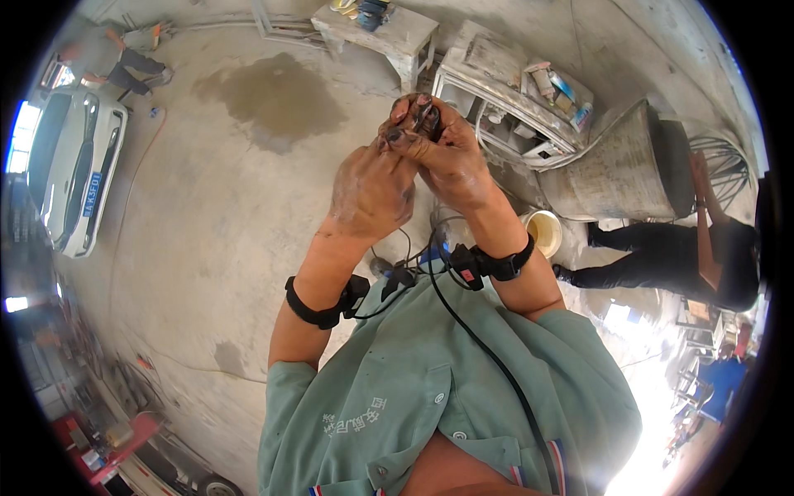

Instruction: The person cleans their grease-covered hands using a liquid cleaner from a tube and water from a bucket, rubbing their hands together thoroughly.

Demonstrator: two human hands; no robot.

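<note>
Greasy left hand [372, 186] and right hand [447, 157] raised together, fingers of both pinched on 1 small dark part [427, 118], white workbench [513, 107] at 1 o'clock

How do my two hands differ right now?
The right hand is raised higher and pinches a small dark part in its fingertips; the left hand sits lower, its fingers reaching up to touch that part. The right hand's back faces the camera more squarely. Both are grease-smeared and wear black wrist straps.
</note>
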